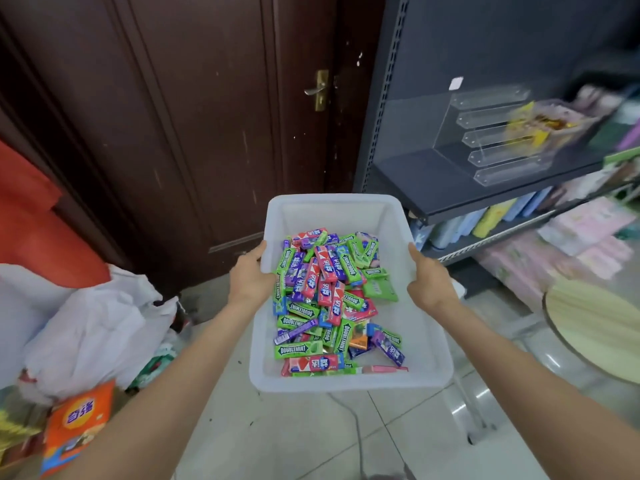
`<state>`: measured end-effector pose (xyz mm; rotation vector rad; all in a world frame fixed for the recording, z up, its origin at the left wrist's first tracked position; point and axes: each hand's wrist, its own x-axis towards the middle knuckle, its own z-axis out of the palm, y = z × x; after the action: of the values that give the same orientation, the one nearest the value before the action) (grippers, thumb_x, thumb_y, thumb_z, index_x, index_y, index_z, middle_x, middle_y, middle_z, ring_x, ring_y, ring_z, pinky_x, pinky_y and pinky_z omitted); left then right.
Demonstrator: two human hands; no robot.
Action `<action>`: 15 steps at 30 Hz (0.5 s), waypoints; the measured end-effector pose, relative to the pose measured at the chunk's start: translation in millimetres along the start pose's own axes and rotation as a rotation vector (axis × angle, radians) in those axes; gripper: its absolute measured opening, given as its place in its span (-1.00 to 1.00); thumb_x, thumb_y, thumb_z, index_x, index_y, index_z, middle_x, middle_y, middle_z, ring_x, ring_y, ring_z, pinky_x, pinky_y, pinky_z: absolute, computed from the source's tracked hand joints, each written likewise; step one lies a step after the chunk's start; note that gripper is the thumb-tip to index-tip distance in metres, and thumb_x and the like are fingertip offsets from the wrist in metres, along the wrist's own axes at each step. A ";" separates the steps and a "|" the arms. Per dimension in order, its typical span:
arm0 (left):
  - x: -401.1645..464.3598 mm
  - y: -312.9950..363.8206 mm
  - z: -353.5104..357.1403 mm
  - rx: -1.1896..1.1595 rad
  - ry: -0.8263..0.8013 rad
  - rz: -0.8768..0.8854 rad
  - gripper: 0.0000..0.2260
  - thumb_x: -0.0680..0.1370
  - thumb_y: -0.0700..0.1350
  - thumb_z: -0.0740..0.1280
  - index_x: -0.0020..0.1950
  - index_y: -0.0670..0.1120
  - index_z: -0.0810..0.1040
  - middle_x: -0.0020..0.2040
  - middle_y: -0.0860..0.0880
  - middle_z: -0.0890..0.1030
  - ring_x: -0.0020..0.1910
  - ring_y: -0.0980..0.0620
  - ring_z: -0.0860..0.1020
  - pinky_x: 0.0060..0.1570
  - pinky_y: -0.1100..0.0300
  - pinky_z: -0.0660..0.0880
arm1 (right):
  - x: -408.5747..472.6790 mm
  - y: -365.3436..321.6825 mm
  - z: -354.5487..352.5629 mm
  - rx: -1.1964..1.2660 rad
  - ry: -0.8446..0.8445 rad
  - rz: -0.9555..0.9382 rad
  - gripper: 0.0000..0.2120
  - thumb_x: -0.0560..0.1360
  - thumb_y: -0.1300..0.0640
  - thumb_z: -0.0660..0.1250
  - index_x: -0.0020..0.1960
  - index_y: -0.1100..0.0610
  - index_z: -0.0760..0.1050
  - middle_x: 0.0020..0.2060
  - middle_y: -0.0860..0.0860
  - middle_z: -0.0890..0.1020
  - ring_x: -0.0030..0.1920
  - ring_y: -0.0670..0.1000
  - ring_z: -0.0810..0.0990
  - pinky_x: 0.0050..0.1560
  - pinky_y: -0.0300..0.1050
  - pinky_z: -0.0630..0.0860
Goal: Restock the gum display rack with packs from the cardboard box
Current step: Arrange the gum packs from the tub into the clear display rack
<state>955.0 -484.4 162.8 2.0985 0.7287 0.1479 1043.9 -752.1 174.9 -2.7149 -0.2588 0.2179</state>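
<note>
I hold a white translucent plastic bin out in front of me above the floor. My left hand grips its left rim and my right hand grips its right rim. Inside lies a loose heap of gum packs, green, red, purple and blue. The clear acrylic tiered display rack stands on the dark shelf at the upper right, its tiers bare. No cardboard box is in view.
A dark wooden door with a brass handle stands straight ahead. White plastic bags and an orange packet lie at the left. Lower shelves hold pastel packs. A round wooden tabletop is at the right. The floor is tiled.
</note>
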 end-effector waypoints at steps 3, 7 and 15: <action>27.3 35.6 33.5 -0.035 -0.005 -0.019 -0.38 0.46 -0.30 0.37 0.47 -0.03 0.27 0.35 -0.08 0.47 0.28 -0.09 0.47 0.26 0.00 0.43 | 38.9 28.3 -21.4 -0.003 0.004 -0.005 -0.28 0.43 0.41 0.16 0.53 0.12 0.02 0.23 0.30 0.44 0.21 0.27 0.43 0.06 -0.03 0.42; 58.2 84.2 86.6 -0.096 0.007 -0.060 -0.38 0.45 -0.31 0.37 0.47 -0.03 0.27 0.35 -0.08 0.46 0.28 -0.08 0.46 0.24 -0.02 0.46 | 101.9 72.8 -56.8 -0.034 -0.004 -0.019 -0.27 0.44 0.41 0.13 0.54 0.10 0.01 0.20 0.28 0.46 0.15 0.27 0.47 -0.05 -0.06 0.41; 111.7 186.2 199.6 -0.161 0.072 -0.137 -0.39 0.47 -0.33 0.36 0.47 -0.02 0.28 0.33 -0.12 0.47 0.24 -0.12 0.50 0.16 -0.04 0.51 | 228.2 167.9 -121.4 -0.089 -0.042 -0.106 -0.28 0.44 0.44 0.12 0.54 0.16 -0.02 0.18 0.31 0.46 0.26 0.26 0.36 0.05 -0.02 0.39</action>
<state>1201.2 -646.6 170.4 1.8922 0.8721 0.2000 1313.2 -900.9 190.7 -2.7764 -0.4329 0.2377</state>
